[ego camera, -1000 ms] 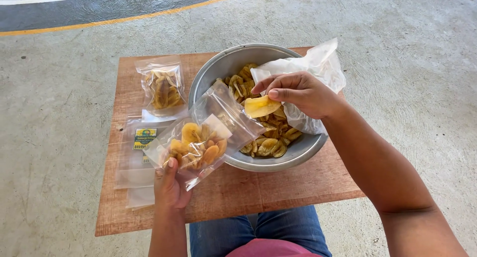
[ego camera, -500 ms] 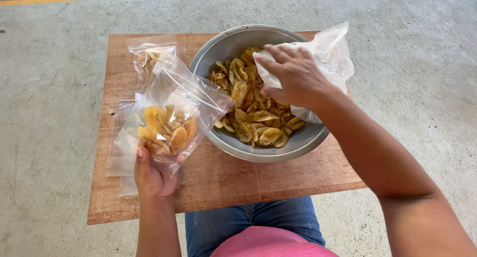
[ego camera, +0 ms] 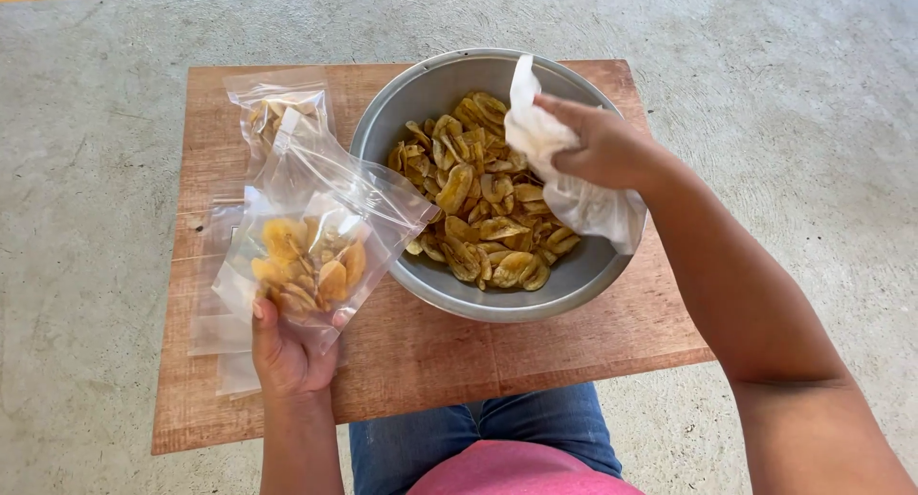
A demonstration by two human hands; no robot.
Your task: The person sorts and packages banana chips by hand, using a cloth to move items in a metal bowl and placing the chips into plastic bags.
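Two hands at work, head view. Left hand [ego camera: 287,356], at 7 o'clock of the metal bowl [ego camera: 421,103], grasps a clear bag [ego camera: 320,232] partly filled with banana chips, mouth open toward the bowl. Right hand [ego camera: 607,146], at the bowl's 2 o'clock rim, clenches a crumpled plastic sheet [ego camera: 583,203] over the loose chips [ego camera: 478,218]. A second filled bag [ego camera: 273,108] lies at 10 o'clock on the wooden board [ego camera: 430,352].

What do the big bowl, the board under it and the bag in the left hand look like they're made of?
Bowl: dull grey metal with a soft sheen, perhaps aluminium or steel. Board: reddish unfinished wood, grain showing. Bag: thin clear plastic, chips visible through it.
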